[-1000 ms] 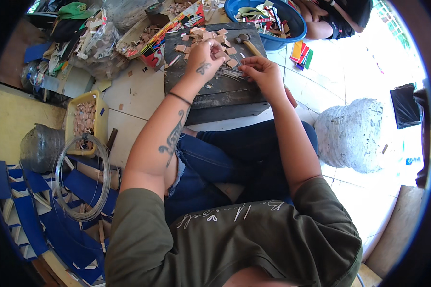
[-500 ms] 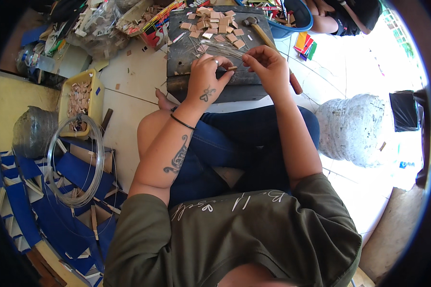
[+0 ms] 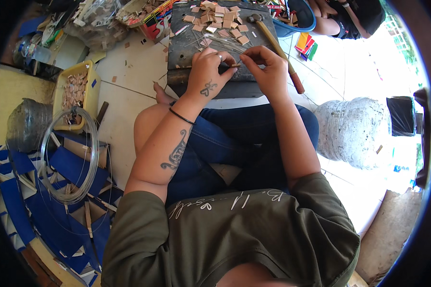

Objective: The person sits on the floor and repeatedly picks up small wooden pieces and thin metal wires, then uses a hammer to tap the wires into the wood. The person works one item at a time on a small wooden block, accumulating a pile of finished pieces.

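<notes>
My left hand [image 3: 209, 69] pinches a small wooden piece [image 3: 236, 66] between thumb and fingers, over the near edge of a dark work block [image 3: 182, 57]. Close against it, the thumb and forefinger of my right hand [image 3: 267, 69] are pressed together at the piece's right end. Whatever is in that pinch is too small to make out. Just beyond my fingers lie thin wire lengths [image 3: 225, 44]. A heap of small wooden tiles [image 3: 220, 19] covers the block's far part. To the right, a hammer [image 3: 277, 48] rests with its handle past the block's edge.
On the left stand a yellow tub of wood pieces [image 3: 95, 91], a wire coil [image 3: 93, 158] and several blue pieces [image 3: 48, 205]. A blue basin [image 3: 311, 26] is at the far right, near another person's arm [image 3: 352, 16]. A wrapped white bundle [image 3: 352, 131] sits right of my knee.
My right hand's fingertips have come down and in to the wooden piece. My left hand has tilted the piece slightly and moved it a little right. The whole view has shifted slightly.
</notes>
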The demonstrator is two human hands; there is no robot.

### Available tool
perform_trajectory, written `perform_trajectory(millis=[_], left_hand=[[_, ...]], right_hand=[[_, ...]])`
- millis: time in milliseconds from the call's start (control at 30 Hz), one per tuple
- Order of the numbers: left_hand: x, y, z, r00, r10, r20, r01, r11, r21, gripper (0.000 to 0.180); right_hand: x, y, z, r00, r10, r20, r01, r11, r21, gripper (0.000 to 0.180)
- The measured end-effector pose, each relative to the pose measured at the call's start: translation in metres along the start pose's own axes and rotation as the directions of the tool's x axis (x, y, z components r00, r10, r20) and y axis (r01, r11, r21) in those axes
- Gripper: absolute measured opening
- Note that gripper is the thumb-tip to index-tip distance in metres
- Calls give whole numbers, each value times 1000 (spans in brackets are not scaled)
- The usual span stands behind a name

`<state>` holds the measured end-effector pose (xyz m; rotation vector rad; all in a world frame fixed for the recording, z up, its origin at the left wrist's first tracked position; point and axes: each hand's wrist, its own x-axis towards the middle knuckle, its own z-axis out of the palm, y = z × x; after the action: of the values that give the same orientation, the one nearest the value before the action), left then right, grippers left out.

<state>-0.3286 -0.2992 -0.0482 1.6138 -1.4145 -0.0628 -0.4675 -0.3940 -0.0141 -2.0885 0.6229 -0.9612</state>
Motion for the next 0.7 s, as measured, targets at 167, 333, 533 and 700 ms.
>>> perform_trajectory(millis=[167,333,533,700], left_hand=[[0,1,-2,1000,-1,10,1,1000,6,15],[0,1,-1,1000,-3,1,3,1000,0,13],[0,0,-1,1000,-6,-1,6,1000,10,13],[3,3,0,1000,-5,-14,5,999,-33,11]], right_hand=[[0,-1,1,999,-32,-5,32,999,-24,12],[1,0,2,999,-53,-11,52,997,-61,12],[5,-3,1,992,-112,60,118,988,-96,11],[13,-8,-1,977,-161,141,181,974,-137,11]])
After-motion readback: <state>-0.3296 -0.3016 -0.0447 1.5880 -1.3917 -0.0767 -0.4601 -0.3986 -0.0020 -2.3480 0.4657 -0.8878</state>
